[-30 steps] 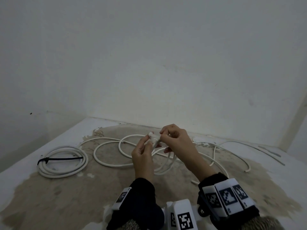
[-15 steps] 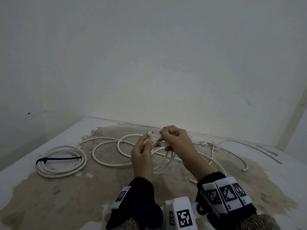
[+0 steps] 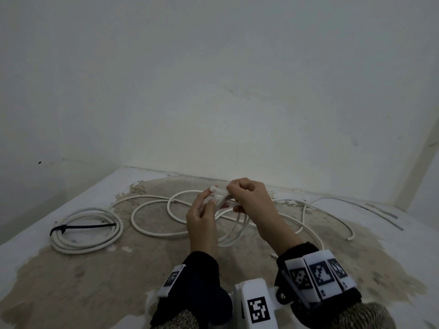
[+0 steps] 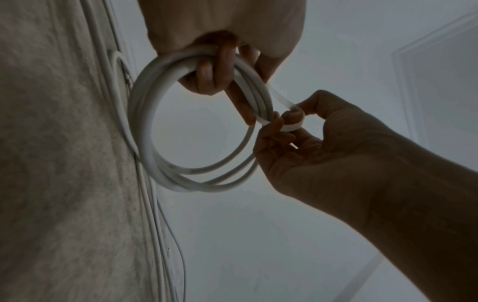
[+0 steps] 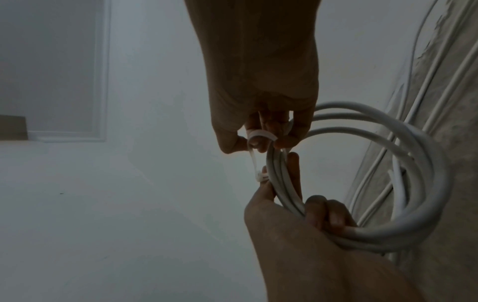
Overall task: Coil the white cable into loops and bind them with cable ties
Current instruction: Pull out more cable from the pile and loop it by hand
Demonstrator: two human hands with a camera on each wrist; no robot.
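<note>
Head view: nearest the camera, dark sleeves with black-and-white marker tags lead to the two hands raised above the floor point(image 3: 99, 276), a worn patch of bare brownish surface bordered by white paint. Left hand point(image 3: 202, 224) has its lower fingers point(image 4: 214, 67) curled round the white cable point(image 4: 145, 114), gathered into a small bundle of loops that hangs free in the air; the forefinger lies straight along the bundle. Right hand point(image 3: 251, 200) pinches a white cable tie point(image 5: 260, 137) between thumb and fingertips, the strap bent over in a short arch; the tie's head point(image 5: 260, 177) sits against the edge of the loops beside the left thumb. Whether the strap has passed through the head cannot be told. Beyond the hands, the uncoiled part of the cable point(image 3: 152, 207) sprawls in wide open curves on the floor, with one cut end point(image 3: 349, 239) lying well to the right. Left of it, apart from the loose curves, rests a finished coil point(image 3: 88, 233) crossed by a black cable tie point(image 3: 83, 226). Farthest, thin white strips point(image 3: 382, 213) lie near the foot of the plain wall point(image 3: 213, 103), which meets the floor in a corner at left.
</note>
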